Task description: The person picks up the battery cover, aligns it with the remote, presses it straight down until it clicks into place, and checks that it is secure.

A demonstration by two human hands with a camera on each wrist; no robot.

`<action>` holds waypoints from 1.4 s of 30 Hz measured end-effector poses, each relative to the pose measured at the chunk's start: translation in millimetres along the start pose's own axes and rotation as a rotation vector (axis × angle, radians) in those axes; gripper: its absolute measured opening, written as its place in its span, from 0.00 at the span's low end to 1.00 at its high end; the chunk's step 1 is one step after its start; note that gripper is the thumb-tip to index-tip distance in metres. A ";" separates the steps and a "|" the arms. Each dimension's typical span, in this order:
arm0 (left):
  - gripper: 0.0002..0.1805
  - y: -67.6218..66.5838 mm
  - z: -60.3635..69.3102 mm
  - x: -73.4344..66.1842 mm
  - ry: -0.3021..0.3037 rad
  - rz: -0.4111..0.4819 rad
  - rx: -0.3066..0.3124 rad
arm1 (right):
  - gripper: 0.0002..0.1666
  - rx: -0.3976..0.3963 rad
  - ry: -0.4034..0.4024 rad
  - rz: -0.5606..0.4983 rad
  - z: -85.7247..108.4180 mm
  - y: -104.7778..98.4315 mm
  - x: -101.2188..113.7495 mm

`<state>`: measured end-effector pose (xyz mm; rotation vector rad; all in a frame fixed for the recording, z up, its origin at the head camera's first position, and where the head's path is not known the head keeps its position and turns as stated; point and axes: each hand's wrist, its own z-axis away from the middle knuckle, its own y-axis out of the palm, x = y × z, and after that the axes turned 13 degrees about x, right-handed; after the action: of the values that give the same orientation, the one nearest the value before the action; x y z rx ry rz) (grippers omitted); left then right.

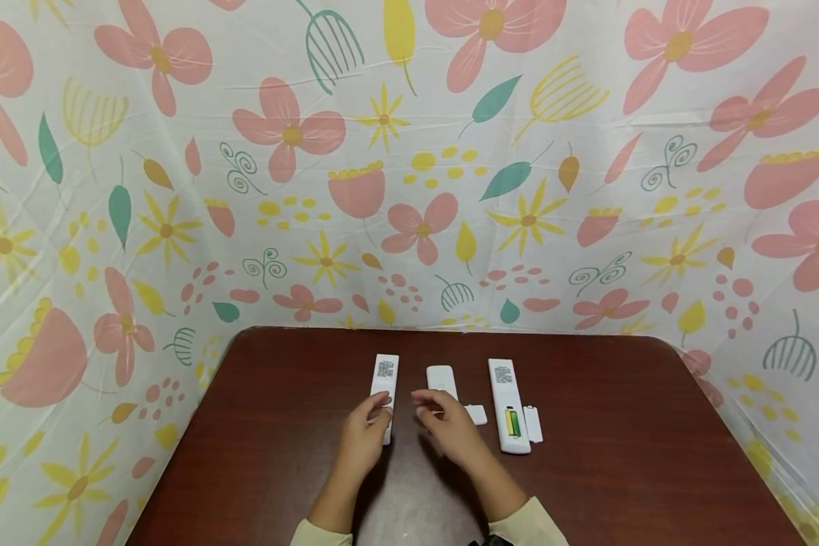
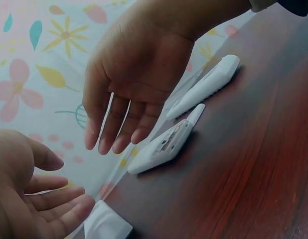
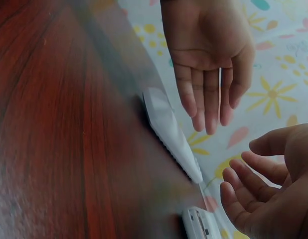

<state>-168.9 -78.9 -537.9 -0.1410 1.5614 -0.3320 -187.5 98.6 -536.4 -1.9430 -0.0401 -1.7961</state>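
Three white remote controls lie face down on the table. My left hand [image 1: 365, 436] is over the lower part of the left remote control [image 1: 383, 379], fingers loosely bent and holding nothing. Beside it, my right hand [image 1: 453, 432] hovers before the middle remote control [image 1: 441, 379], hiding its lower part. Both palms face each other with a gap between, as the left wrist view also shows. The middle remote's battery compartment [image 2: 170, 142] is uncovered, its loose cover [image 1: 476, 414] beside it. Whether batteries are inside cannot be told.
To the right lies another remote control [image 1: 508, 387] with green-and-yellow batteries [image 1: 513, 422] in its uncovered compartment. Its battery cover [image 1: 533, 424] rests against its right side. The brown table [image 1: 621, 470] meets a flower-patterned cloth [image 1: 491, 189] at the back and sides.
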 end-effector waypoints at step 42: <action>0.21 25.0 -5.6 5.8 0.036 -0.006 0.110 | 0.25 -0.074 0.135 0.349 10.3 -58.7 -26.5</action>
<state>-171.6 -56.2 -550.9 -0.0547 1.5749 -0.4262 -201.7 162.0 -542.2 -1.7436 0.3913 -1.7053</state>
